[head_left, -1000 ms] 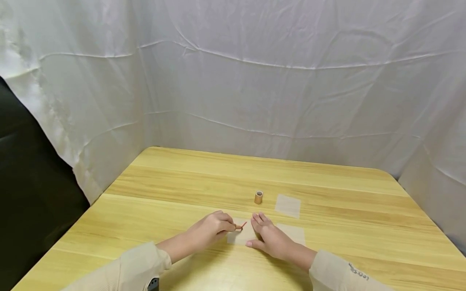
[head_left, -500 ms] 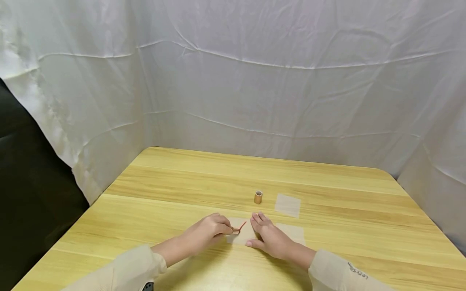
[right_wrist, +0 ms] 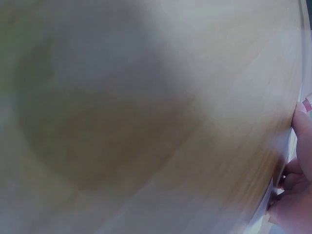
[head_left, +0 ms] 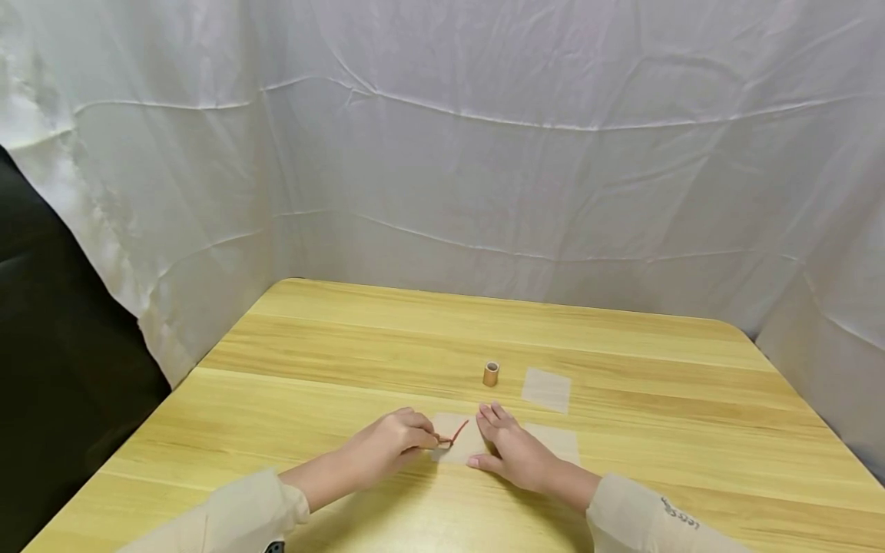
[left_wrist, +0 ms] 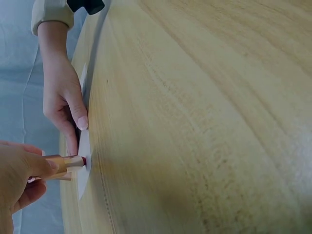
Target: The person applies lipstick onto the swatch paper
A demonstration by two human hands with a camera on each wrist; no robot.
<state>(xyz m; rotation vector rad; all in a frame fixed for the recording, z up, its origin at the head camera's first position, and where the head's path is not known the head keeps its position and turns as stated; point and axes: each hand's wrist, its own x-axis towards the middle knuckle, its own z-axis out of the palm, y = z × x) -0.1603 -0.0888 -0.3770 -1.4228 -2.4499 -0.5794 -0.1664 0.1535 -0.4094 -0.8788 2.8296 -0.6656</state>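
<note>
My left hand (head_left: 387,447) grips a lipstick (left_wrist: 61,165) in a gold-coloured case between thumb and fingers. Its red tip is right at a small white sheet of paper (head_left: 472,453), as the left wrist view shows. A red stroke (head_left: 459,430) runs on that sheet from the tip up and to the right. Flat on the sheet's right side rests my right hand (head_left: 517,455), fingers extended and thumb apart. The right wrist view catches part of this hand (right_wrist: 297,195) at its edge.
A gold-coloured lipstick cap (head_left: 491,375) stands upright beyond the hands. Another white sheet (head_left: 547,390) lies to its right, and a further sheet (head_left: 558,444) is partly behind my right hand. The wooden table (head_left: 332,330) ends at a pale curtain (head_left: 442,184).
My left hand has drawn the lipstick a little toward the lower left, and the red stroke on the paper has grown longer. The right hand has stayed in place.
</note>
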